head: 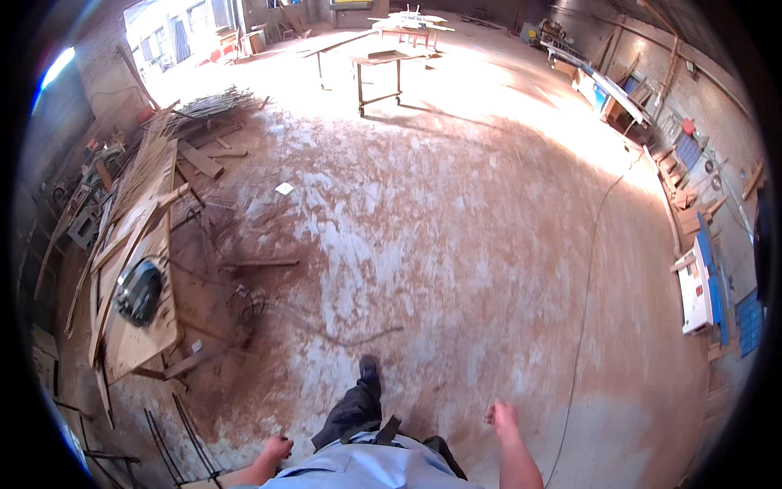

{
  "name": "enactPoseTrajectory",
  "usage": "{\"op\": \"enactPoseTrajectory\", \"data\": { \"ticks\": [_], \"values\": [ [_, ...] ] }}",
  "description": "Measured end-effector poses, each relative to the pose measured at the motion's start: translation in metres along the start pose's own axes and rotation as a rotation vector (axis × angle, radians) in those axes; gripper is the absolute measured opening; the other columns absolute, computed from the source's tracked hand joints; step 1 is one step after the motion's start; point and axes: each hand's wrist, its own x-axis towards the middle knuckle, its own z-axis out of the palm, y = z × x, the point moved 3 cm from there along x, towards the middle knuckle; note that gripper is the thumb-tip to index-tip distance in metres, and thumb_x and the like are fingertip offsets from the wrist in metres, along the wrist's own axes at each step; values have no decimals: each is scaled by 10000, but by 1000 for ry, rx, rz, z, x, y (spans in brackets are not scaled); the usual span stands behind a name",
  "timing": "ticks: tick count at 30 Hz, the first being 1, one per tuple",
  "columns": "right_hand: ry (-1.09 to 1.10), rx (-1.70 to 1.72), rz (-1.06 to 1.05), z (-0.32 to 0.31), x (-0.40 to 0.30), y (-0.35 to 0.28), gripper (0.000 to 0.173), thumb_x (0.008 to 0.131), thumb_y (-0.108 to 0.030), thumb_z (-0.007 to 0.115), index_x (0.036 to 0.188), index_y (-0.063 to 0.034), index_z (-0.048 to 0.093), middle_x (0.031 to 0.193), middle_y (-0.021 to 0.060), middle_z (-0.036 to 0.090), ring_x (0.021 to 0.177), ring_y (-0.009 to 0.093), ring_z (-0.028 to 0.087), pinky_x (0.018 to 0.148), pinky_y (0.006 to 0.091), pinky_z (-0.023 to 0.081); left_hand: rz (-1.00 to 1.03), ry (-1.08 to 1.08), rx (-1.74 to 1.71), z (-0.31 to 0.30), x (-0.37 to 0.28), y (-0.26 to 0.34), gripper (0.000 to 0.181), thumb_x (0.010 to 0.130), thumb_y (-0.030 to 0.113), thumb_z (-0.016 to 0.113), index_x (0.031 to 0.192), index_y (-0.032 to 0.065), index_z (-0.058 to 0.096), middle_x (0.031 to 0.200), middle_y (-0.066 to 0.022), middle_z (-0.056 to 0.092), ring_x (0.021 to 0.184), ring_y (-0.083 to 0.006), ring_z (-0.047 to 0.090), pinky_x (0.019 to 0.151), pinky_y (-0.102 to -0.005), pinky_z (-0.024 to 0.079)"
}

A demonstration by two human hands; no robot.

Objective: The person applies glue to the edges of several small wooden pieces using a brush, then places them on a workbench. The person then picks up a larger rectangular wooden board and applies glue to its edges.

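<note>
My left hand (278, 448) hangs low beside my body, its fingers curled; whether it holds something small cannot be told. On the other side my right hand (502, 415) is in the air over the floor, fingers loosely bent, and what lies inside them is hidden. Between the hands are my light blue shirt (372, 464), dark trousers and one dark shoe (368, 365) on the dusty concrete floor (452, 244). A wooden workbench (146, 330) stands to the left, bearing a dark, shiny rounded object (140, 293) and long wooden strips (119, 244).
Scrap boards (200, 159) and a dark cable (360, 342) lie near the bench. Another cable (588, 275) runs along the floor at right. A wheeled metal-framed table (382, 59) stands ahead. A white and blue machine (696, 287) is at the right wall. Metal rods (162, 446) are at lower left.
</note>
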Motion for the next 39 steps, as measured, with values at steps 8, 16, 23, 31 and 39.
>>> {"op": "enactPoseTrajectory", "data": {
  "ticks": [8, 16, 23, 31, 39],
  "values": [
    [-1, -168, -26, 109, 160, -235, 259, 953, -259, 480, 883, -17, 540, 708, 106, 580, 575, 232, 598, 489, 366, 524, -5, -70, 65, -38, 168, 240, 293, 799, 279, 582, 846, 12, 692, 739, -135, 690, 618, -226, 673, 597, -376, 538],
    [34, -160, 208, 181, 298, -316, 194, 829, -154, 485, 846, 15, 579, 740, 154, 620, 592, 287, 620, 488, 419, 503, 435, 254, -6, -215, 314, 683, 446, 798, 300, 596, 1138, 14, 636, 1051, -214, 661, 986, -331, 641, 854, -386, 497],
    [-1, -258, 261, 216, 509, -493, 224, 856, -266, 551, 805, -48, 560, 690, 107, 576, 590, 294, 578, 529, 447, 505, 221, 201, -167, -276, 367, 891, 416, 794, 287, 587, 1080, -8, 654, 996, -220, 672, 953, -343, 647, 829, -387, 503],
    [-133, -99, -49, 393, 717, -895, 240, 946, -260, 486, 860, -43, 543, 682, 66, 576, 535, 178, 568, 433, 325, 473, -51, 35, -271, -267, 467, 971, 364, 804, 240, 581, 1032, -28, 675, 813, -160, 692, 666, -215, 679, 625, -346, 554],
    [-108, -203, -40, 531, 817, -1084, 258, 945, -282, 497, 913, -33, 557, 765, 72, 595, 585, 176, 585, 477, 317, 505, -13, -1, 8, -356, 660, 1185, 365, 794, 338, 552, 805, 6, 702, 731, -180, 682, 675, -275, 680, 695, -395, 549]
  ]
}}
